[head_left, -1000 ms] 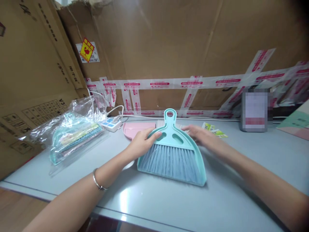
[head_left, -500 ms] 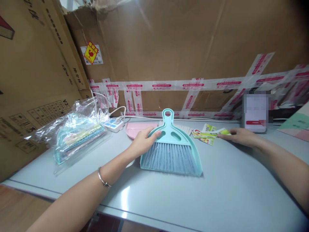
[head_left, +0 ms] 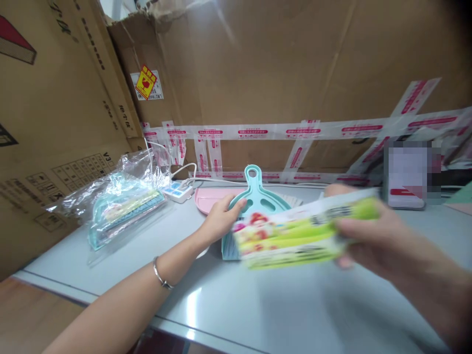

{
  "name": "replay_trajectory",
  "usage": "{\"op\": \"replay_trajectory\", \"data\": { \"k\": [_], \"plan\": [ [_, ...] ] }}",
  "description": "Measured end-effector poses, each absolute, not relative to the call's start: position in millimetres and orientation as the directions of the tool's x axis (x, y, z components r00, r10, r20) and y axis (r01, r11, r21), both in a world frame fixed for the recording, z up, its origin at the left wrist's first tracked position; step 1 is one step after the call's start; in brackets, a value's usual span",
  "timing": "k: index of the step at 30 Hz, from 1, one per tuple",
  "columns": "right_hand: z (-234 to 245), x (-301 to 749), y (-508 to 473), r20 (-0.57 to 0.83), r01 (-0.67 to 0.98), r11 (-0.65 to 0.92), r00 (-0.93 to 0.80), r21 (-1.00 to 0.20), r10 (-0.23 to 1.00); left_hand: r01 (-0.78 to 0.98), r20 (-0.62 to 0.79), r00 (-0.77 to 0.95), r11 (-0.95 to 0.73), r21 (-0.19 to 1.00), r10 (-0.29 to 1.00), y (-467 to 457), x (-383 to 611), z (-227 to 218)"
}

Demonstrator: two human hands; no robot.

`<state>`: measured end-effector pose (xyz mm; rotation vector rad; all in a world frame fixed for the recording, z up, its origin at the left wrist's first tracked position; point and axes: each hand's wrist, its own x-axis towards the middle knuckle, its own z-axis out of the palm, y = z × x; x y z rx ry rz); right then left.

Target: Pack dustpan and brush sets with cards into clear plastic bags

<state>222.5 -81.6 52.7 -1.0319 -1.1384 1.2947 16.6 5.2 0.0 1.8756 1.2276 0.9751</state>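
Note:
My left hand point(head_left: 222, 216) is closed on the left edge of a mint-green dustpan point(head_left: 254, 189), with the thumb over its upper part. A small brush with blue-grey bristles point(head_left: 230, 247) is nested in the pan. My right hand point(head_left: 363, 231) grips a printed card label point(head_left: 291, 231), green and white with red pictures, by its right end. Raised above the table, the label is motion-blurred and hides most of the bristles and the pan's right side. A pink dustpan point(head_left: 204, 199) lies behind my left hand, partly covered.
On the left, a clear plastic bag point(head_left: 125, 211) holds another mint-green dustpan set. A white power strip point(head_left: 179, 191) with cables sits behind it. At the back right stands a phone point(head_left: 407, 174). Large cardboard boxes point(head_left: 250, 64) wall off the table's point(head_left: 221, 305) back and left.
My right hand has lifted a label from the table at the right and brought it left and nearer, in front of the dustpan. My left hand keeps its hold.

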Motion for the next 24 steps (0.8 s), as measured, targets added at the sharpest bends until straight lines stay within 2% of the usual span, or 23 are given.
{"op": "replay_trajectory", "data": {
  "k": [1,3,6,14,16,21,24],
  "plan": [
    [46,215,-80,0.029,-0.118,0.007,-0.180,-0.993,0.983,0.400,0.211,0.267,-0.307,0.864,0.941,5,17,0],
    [29,207,-70,0.009,-0.013,0.006,-0.248,-1.000,0.969,0.321,0.202,0.257,-0.280,0.905,0.945,6,17,-1],
    [11,206,-54,-0.016,0.089,-0.001,-0.166,-0.996,0.986,0.215,0.180,0.243,-0.234,0.948,0.953,5,18,-2],
    [1,210,-51,0.010,0.242,0.029,-0.079,-0.970,0.997,0.140,0.114,0.268,-0.156,0.978,0.957,0,20,8],
    [0,209,-51,0.005,0.254,0.024,-0.073,-0.967,0.997,0.157,0.113,0.271,-0.160,0.974,0.956,-2,20,11],
    [-4,209,-51,0.015,0.249,0.036,-0.087,-0.968,0.996,0.331,0.125,0.275,-0.216,0.919,0.953,-4,17,19],
    [-7,210,-51,0.019,0.238,0.040,-0.089,-0.970,0.996,0.351,0.126,0.323,-0.243,0.904,0.938,-4,15,19]
  ]
}}
